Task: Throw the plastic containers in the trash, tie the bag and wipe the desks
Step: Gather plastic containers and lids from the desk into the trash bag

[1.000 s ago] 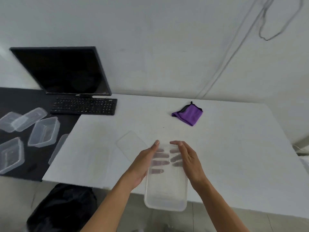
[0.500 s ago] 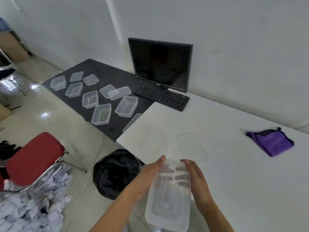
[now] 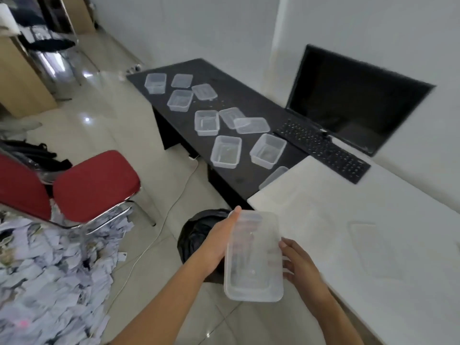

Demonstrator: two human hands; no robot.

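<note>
A pale tiled floor (image 3: 139,135) is running beneath two desks standing end to end against a white wall: a black desk (image 3: 236,95) farther off and a white desk (image 3: 373,195) nearer. On the black desk a scatter of clear plastic containers (image 3: 226,151) and lids is lying in loose rows. A dark monitor (image 3: 353,98) is standing by the wall, and a black keyboard (image 3: 323,150) in front of it is bridging the seam between the desks. A small pale mark on the monitor's lower bezel is showing, too small to read, and the key legends are blurring out.

Both hands are holding one held container (image 3: 254,257) in the air off the white desk's near corner, partly over the black trash bag (image 3: 194,232) sitting on the floor. The left hand (image 3: 216,242) is gripping its left side, thumb lying along the rim and fingers underneath. The right hand (image 3: 301,267) is curling its fingers against the right wall. A clear lid (image 3: 371,247) is lying flat on the white desk.

At the left a red chair (image 3: 94,180) is standing over a heap of paper scraps (image 3: 49,270), and a white cable (image 3: 159,235) is trailing across the tiles.
</note>
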